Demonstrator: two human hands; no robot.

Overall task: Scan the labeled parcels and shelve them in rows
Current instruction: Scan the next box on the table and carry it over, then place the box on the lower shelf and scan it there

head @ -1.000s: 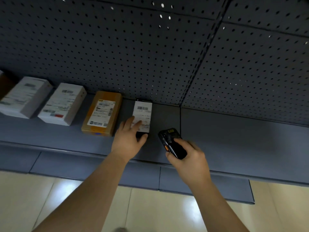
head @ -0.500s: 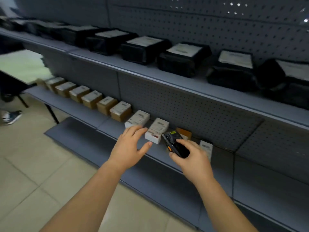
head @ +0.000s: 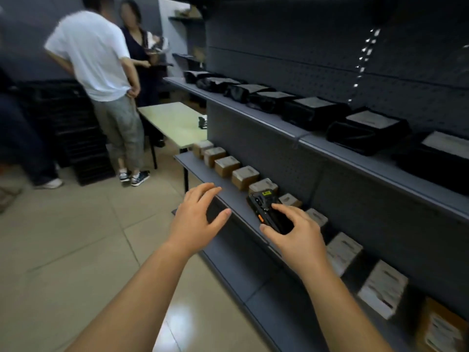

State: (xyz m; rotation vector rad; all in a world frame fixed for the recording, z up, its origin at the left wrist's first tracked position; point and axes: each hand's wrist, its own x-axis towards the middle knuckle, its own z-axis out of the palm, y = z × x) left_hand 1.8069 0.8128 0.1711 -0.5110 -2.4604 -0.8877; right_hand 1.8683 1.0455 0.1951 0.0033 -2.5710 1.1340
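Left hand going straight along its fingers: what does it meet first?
Likely the shelf edge just ahead of the left hand, then the brown boxes; depth is unclear.

Holding a black scanner (head: 269, 212) in the right hand (head: 299, 240) over the lower shelf (head: 229, 193), left hand (head: 200, 219) spread open beside it, labeled boxes (head: 245, 176) rowed along there, black parcels (head: 314, 111) above, two people (head: 96, 54) by a table (head: 175, 123).

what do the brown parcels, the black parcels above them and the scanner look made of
The brown parcels look like cardboard: matte tan faces, squared edges, white paper labels. The black parcels are probably soft plastic mailer bags: slightly glossy, wrinkled, slumped. The handheld scanner in the right hand seems hard black plastic: smooth sheen, orange side button.
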